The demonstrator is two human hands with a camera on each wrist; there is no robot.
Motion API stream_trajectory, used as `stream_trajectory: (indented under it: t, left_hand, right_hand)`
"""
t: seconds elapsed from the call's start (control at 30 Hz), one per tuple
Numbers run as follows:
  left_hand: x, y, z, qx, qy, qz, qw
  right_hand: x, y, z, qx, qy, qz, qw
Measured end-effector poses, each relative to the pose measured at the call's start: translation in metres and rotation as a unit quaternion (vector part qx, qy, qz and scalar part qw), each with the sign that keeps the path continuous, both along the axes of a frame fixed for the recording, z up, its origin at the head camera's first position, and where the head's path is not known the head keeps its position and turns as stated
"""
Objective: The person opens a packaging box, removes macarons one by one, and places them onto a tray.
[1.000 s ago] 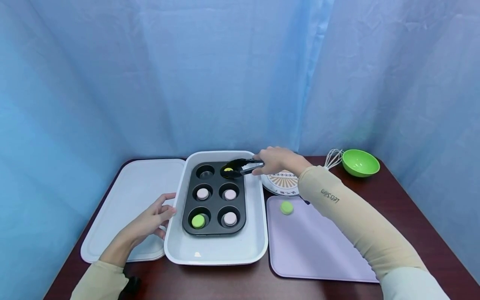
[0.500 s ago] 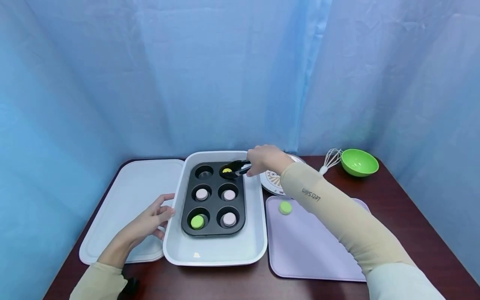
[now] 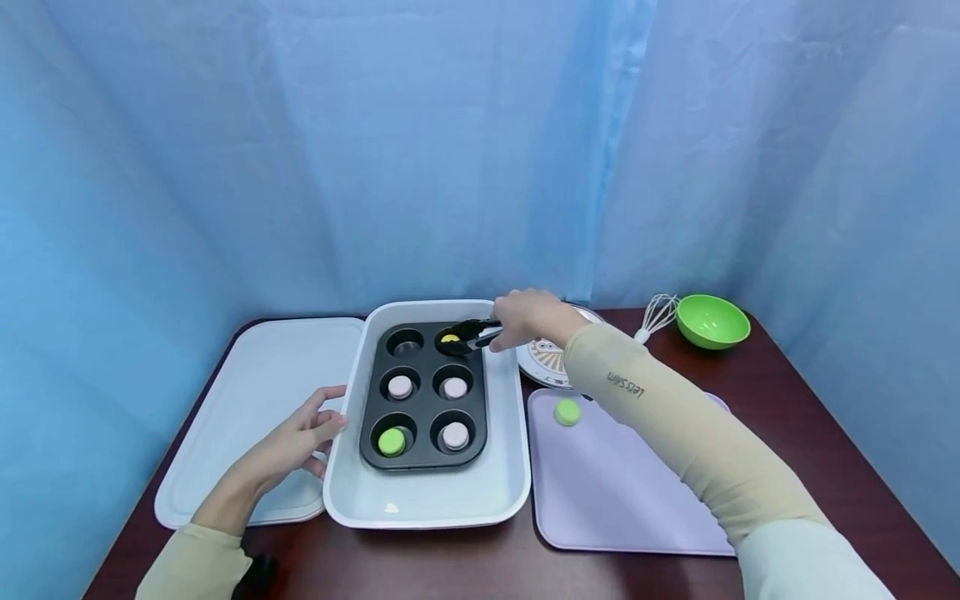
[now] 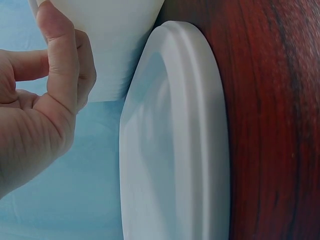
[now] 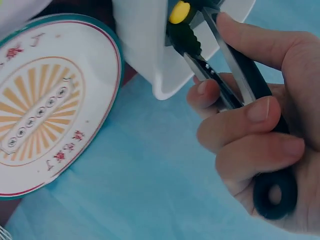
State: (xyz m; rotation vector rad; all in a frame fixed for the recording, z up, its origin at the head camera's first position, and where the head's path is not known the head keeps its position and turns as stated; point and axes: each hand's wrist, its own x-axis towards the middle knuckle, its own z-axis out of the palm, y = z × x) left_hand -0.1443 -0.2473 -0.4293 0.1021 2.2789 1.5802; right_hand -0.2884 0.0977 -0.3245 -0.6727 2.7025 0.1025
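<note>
A black six-cup muffin tin (image 3: 424, 454) lies in a deep white tray (image 3: 427, 508). In the far right cup sits a yellow macaron (image 3: 450, 339), between the black heads of the tongs (image 3: 480, 331); whether they squeeze it cannot be told. My right hand (image 3: 529, 318) holds those tongs, its fingers curled round the arms in the right wrist view. My left hand (image 3: 294, 442) touches the tray's left rim with loosely bent fingers. Pale pink macarons (image 3: 454, 436) occupy several cups, and a green macaron (image 3: 392, 442) leans in the near left one.
Another green macaron (image 3: 567, 412) lies on the lilac tray (image 3: 622, 508) at the right. Behind it are a patterned plate (image 3: 543, 362), a whisk (image 3: 656, 317) and a green bowl (image 3: 712, 322). A flat white tray (image 3: 262, 392) lies at the left.
The right hand with the tongs has shifted left and the tong arms have drawn closer together at the yellow macaron. The left hand stays at the white tray's rim.
</note>
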Motion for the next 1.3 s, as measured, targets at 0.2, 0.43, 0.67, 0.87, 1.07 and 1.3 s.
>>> stream_trajectory:
  t: [0.2,0.43,0.67,0.87,1.07,1.3]
  left_hand:
    - [-0.005,-0.002,-0.003,0.002,-0.002,-0.004,1.0]
    - [-0.005,-0.003,-0.003,0.003,-0.004,-0.001,1.0]
    - [-0.004,-0.004,0.001,-0.005,0.004,0.003,1.0]
    - [-0.002,-0.003,0.001,-0.009,0.002,0.004,0.9999]
    - [-0.001,-0.003,0.001,-0.006,0.003,0.001,1.0]
    - [0.001,-0.003,0.001,-0.007,0.003,0.002,1.0]
  right_hand:
    - [-0.009,0.015,-0.017,-0.061,-0.006,0.003,0.9981]
    - [-0.01,0.035,-0.025,-0.126,0.01,0.022,0.9917]
    - [0.012,0.077,-0.011,-0.229,0.058,0.036,0.9711]
    - [0.045,0.128,-0.01,-0.279,0.124,0.052,0.951]
    - [0.078,0.181,-0.017,-0.322,0.177,0.066,0.9277]
    - [0.115,0.244,-0.037,-0.345,0.206,0.019,0.9156]
